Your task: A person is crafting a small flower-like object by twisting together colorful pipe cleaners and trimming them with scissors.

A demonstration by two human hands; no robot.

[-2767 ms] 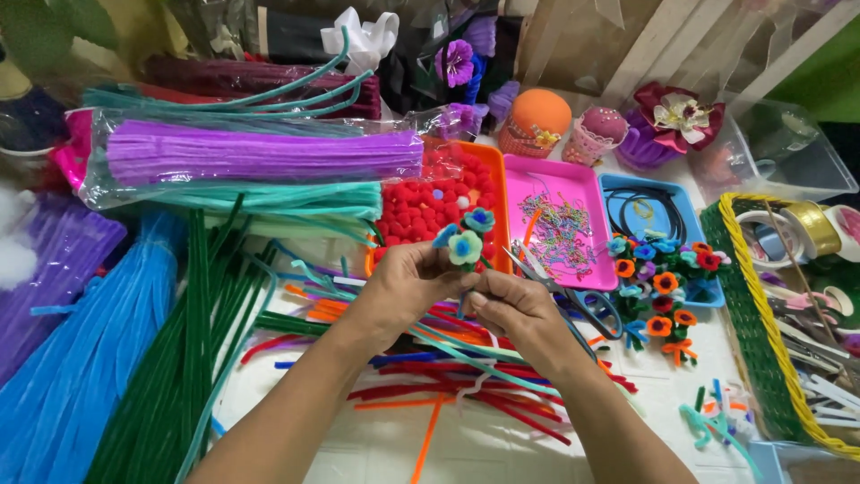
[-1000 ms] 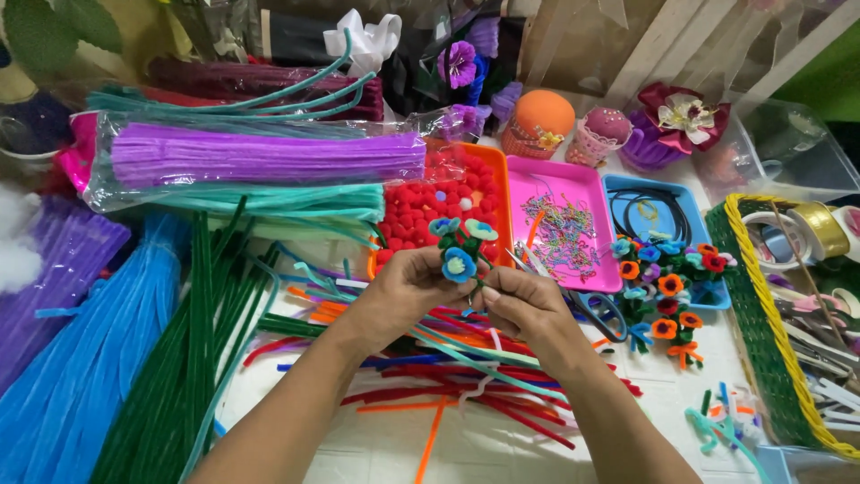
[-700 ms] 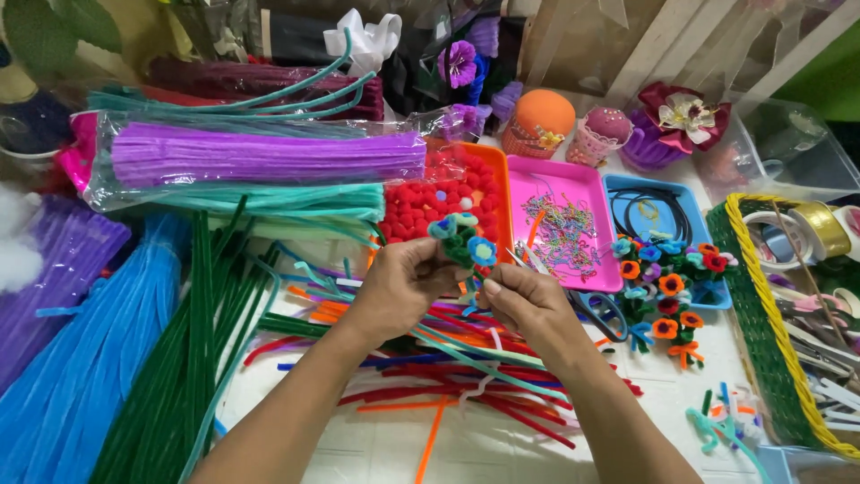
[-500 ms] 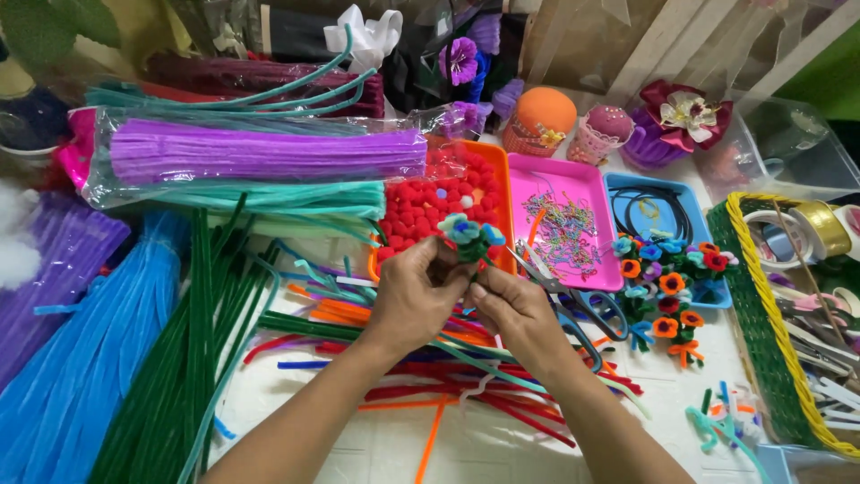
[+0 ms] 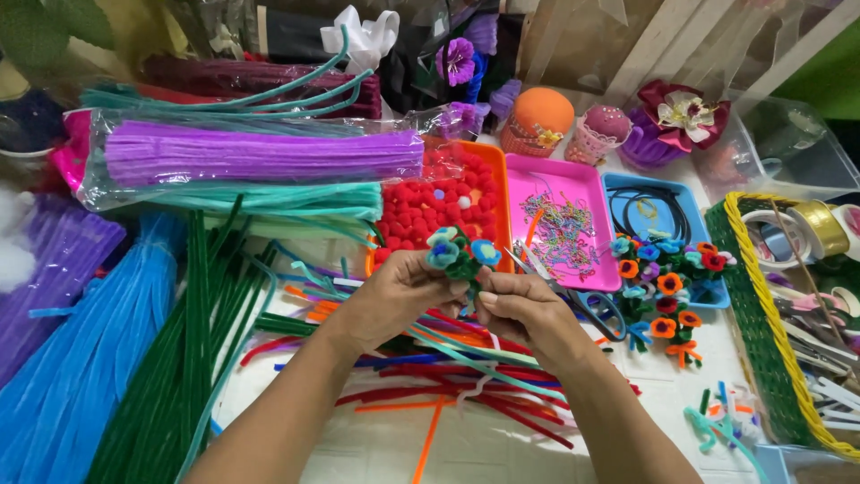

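My left hand [image 5: 403, 296] and my right hand [image 5: 524, 314] meet above the table and together pinch the green stem of a small pipe-cleaner flower bunch [image 5: 459, 254] with blue and teal blossoms. The blossoms stick up above my fingertips. Below my hands lie loose pipe cleaners [image 5: 448, 385] in red, orange, blue and green. A cluster of finished small flowers [image 5: 663, 287] in orange, red, blue and purple lies to the right of my right hand.
An orange tray of red pompoms [image 5: 439, 202], a pink tray [image 5: 560, 215] and a blue tray [image 5: 649, 211] stand behind my hands. Bundles of purple [image 5: 260, 154], green [image 5: 179, 358] and blue [image 5: 81, 376] pipe cleaners fill the left. A green-and-yellow basket [image 5: 761, 332] with tape rolls is on the right. Scissors [image 5: 596, 309] lie beside my right hand.
Both hands have turned the flower bunch between the fingers and drawn it slightly lower and nearer; the blossoms' order has shifted. Everything else on the table is unmoved.
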